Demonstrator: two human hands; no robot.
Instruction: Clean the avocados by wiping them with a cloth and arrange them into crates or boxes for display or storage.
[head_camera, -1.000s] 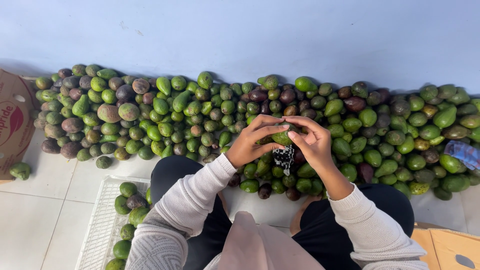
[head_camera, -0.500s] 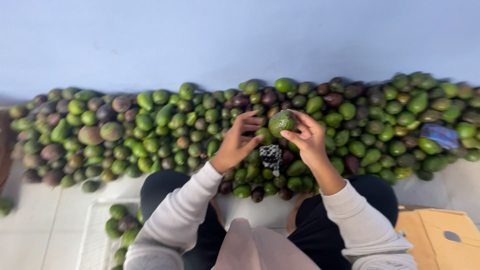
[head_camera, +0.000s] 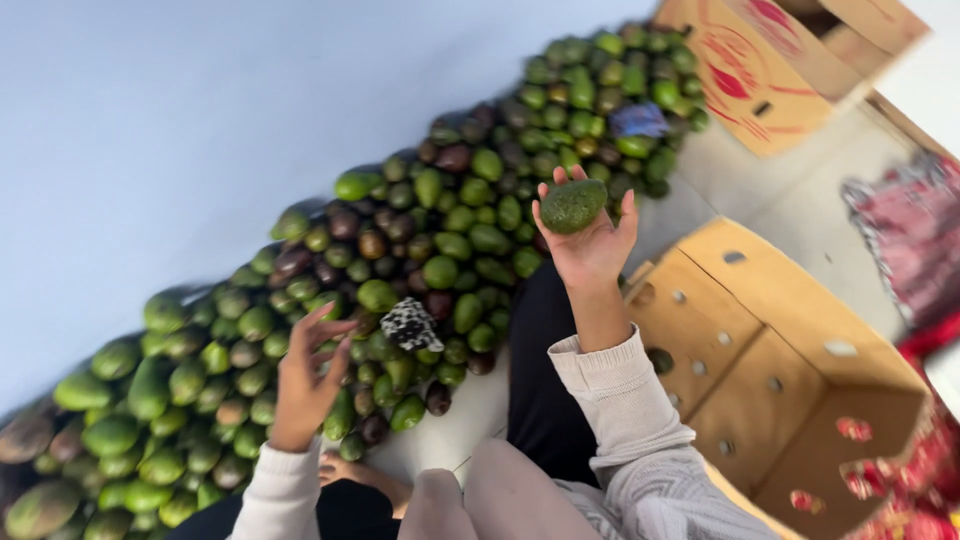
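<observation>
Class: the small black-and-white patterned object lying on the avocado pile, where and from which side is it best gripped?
Probably from above, pinching its two side edges: the patterned object sits on top of the avocado pile, its upper part exposed, avocados crowding its base. The open left hand is nearest.

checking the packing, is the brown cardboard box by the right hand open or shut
Open: the brown cardboard box with round holes lies with its opening showing, flaps out. Whether it is empty cannot be told. The right hand holds a green avocado beside it.

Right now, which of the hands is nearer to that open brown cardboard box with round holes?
Right. The right hand, holding a green avocado, is beside the open brown cardboard box; the left hand hovers over the avocado pile.
</observation>
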